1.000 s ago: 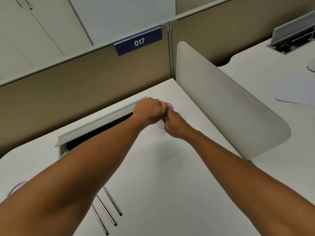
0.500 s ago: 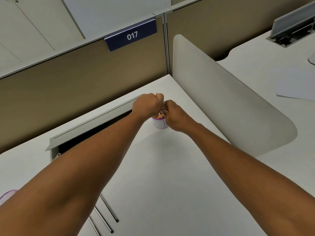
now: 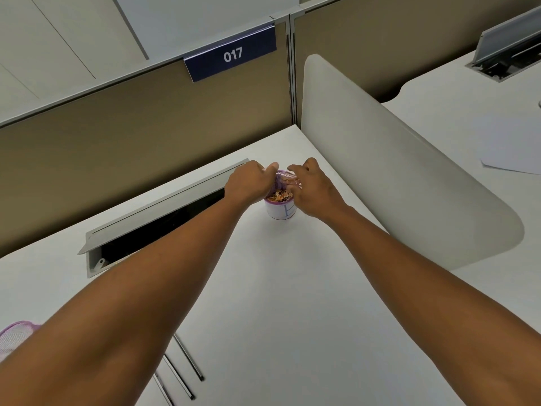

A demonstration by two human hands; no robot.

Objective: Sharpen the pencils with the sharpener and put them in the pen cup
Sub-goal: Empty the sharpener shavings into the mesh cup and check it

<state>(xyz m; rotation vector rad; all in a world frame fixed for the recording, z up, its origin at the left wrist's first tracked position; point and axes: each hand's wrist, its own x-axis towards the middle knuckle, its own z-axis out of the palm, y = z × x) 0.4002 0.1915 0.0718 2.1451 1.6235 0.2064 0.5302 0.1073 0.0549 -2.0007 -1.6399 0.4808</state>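
left hand [image 3: 248, 184] | right hand [image 3: 314, 190] | forearms bare, no sleeves, no jewellery visible

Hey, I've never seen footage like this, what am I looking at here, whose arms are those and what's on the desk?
This is one picture from a camera worn on a person's head, looking down at their own bare arms. No machine is involved. The left hand and right hand meet above a small white cup sharpener full of shavings, holding its clear purple lid. Exactly how the fingers grip is hard to tell. On the white desk lie three pencils near the left arm, beside a purple mesh pen cup at the edge.
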